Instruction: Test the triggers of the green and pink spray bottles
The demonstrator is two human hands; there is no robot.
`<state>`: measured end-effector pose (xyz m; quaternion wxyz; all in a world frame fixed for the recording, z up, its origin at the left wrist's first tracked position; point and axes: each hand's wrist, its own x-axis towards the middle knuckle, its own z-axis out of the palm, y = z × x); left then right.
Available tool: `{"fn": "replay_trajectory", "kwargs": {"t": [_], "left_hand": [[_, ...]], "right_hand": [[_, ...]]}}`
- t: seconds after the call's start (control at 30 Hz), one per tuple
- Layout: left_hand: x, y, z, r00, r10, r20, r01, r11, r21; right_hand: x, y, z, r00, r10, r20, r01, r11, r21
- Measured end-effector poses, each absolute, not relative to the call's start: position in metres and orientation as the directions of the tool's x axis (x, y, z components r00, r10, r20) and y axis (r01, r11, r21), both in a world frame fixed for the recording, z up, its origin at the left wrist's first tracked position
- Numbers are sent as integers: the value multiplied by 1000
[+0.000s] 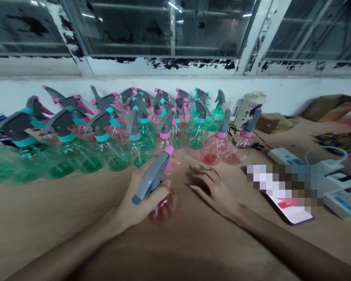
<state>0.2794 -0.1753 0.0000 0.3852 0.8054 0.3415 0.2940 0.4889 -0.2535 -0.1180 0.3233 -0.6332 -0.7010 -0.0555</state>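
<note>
Head view: left hand [137, 203] grip closed round pink spray bottle [163, 208], which tilts top-end toward the person; right hand [215, 187] splayed flat on tabletop [61, 218], just beside it.

Two bare hands are counted – left hand [134, 203], right hand [215, 191]. At least seven clear pink plastic spray bottles [163, 207] and roughly ten clear green plastic spray bottles [108, 154] are made out, the back rows being too crowded for certainty – plus one white lidded tub [250, 107] and one white power strip [283, 156]
</note>
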Motion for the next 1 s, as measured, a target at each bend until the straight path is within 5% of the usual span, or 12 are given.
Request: {"fn": "replay_trajectory", "kwargs": {"t": [1.0], "left_hand": [[279,-174,-4,650,735,192,295,-477,828]], "right_hand": [[489,-255,-118,-47,854,518,917,242,-316]]}}
